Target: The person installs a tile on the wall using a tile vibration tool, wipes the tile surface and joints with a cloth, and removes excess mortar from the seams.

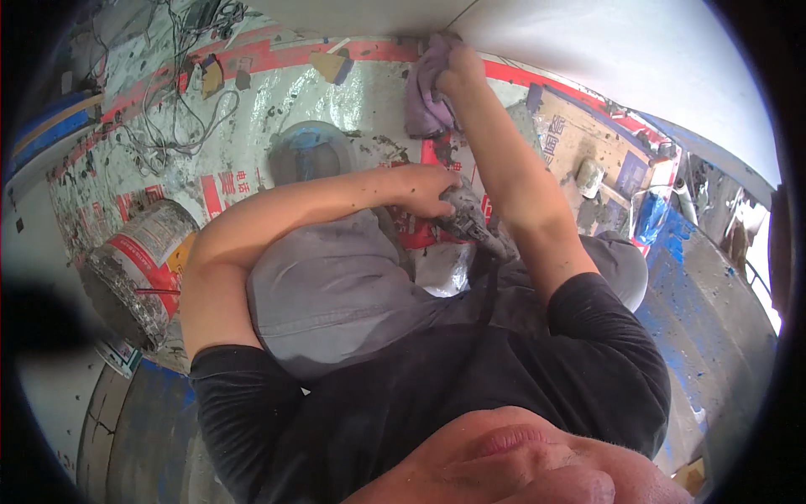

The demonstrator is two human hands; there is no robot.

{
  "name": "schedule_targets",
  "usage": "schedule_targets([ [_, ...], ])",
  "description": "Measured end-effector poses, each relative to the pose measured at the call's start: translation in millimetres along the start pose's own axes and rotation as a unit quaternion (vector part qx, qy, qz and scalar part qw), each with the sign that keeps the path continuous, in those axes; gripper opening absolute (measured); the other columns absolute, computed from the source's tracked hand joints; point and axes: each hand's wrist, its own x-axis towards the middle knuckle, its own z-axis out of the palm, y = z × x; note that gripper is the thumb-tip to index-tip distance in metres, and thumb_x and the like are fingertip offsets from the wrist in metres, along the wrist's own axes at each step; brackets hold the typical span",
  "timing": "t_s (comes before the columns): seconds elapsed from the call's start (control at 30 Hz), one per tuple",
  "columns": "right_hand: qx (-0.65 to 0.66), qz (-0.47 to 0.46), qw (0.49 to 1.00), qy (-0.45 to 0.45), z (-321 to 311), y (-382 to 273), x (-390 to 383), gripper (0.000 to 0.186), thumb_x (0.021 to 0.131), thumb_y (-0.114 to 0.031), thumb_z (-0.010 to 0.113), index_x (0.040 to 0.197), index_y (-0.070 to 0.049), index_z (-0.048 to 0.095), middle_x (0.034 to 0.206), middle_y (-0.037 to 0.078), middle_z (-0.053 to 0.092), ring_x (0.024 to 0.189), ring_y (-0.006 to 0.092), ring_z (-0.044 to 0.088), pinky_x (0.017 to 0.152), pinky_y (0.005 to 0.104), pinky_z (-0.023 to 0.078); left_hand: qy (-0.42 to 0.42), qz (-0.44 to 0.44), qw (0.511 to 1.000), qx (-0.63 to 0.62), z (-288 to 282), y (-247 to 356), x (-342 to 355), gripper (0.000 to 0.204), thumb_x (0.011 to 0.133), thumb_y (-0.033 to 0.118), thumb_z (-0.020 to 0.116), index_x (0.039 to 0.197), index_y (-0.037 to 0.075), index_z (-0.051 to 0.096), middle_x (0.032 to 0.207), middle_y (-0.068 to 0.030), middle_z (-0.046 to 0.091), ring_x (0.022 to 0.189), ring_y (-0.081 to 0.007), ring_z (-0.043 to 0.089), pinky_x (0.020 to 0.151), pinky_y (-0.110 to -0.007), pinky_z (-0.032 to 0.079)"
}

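My right hand (460, 71) reaches far forward to the foot of the white wall and is closed on a mauve cloth (428, 92). The cloth hangs down from the fingers onto the covered floor, and its upper end is at the wall's lower edge. Bent across in front of my knees, my left arm ends in my left hand (426, 191). Its fingers curl round a grey, dirt-caked long tool (467, 214), whose exact kind I cannot make out. The tool slants toward my right knee. Part of it is hidden under the hand.
A round translucent tub (311, 153) stands beyond my left forearm. At the left, a dirty bucket (143, 269) lies tilted. Cables (180, 109) tangle at the far left. To the right are a cardboard sheet (579, 134) and a whitish block (590, 178). The white wall (638, 59) rises ahead.
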Motion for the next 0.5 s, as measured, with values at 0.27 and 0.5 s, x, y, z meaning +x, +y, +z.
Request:
schedule_targets([
  [0.27,-0.131,-0.115,0.949,-0.264,-37,-82,-93,0.03,0.098,-0.017,0.06,0.117,0.004,0.064,0.108,0.014,0.07,0.093,0.0258,0.069,0.081,0.0392,0.058,-0.044,-0.008,0.999,0.016,-2,13,8,0.061,0.087,0.037,0.069,0.134,0.0,0.055,0.122,-0.0227,0.062,0.117,-0.0372,0.061,0.099,-0.045,0.048],
  [0.5,-0.083,-0.021,0.989,-0.119,-124,-110,-55,0.034,0.101,-0.023,0.053,0.12,0.003,0.064,0.111,0.015,0.072,0.099,0.0265,0.069,0.092,0.0387,0.055,-0.033,0.03,0.998,0.049,7,20,27,0.055,0.086,0.033,0.068,0.128,-0.001,0.058,0.124,-0.0246,0.063,0.116,-0.0382,0.062,0.098,-0.046,0.048],
])
